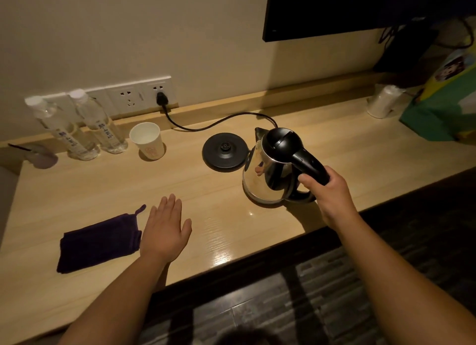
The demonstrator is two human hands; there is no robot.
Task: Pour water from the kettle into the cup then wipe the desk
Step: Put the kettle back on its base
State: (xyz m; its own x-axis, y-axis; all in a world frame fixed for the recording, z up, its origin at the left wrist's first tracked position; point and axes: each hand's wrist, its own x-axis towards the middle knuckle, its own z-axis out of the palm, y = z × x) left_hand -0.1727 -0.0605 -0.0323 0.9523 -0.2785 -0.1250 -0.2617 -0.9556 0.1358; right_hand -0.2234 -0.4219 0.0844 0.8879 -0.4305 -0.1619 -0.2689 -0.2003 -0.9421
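Observation:
A steel kettle (pixel 268 174) with a black lid and handle stands off its round black base (pixel 224 151), just right of it on the wooden desk (pixel 219 231). My right hand (pixel 327 193) is wrapped around the kettle's handle. A white paper cup (pixel 148 141) stands upright at the back left, well apart from the kettle. A folded dark purple cloth (pixel 98 241) lies at the front left. My left hand (pixel 166 229) rests flat on the desk with fingers apart, its edge beside the cloth, holding nothing.
Two clear water bottles (pixel 77 128) stand left of the cup by the wall sockets (pixel 134 97). The base's black cord (pixel 213 123) runs along the back. A paper roll (pixel 383 101) and a green bag (pixel 443 108) sit far right; a dark screen (pixel 334 10) hangs above.

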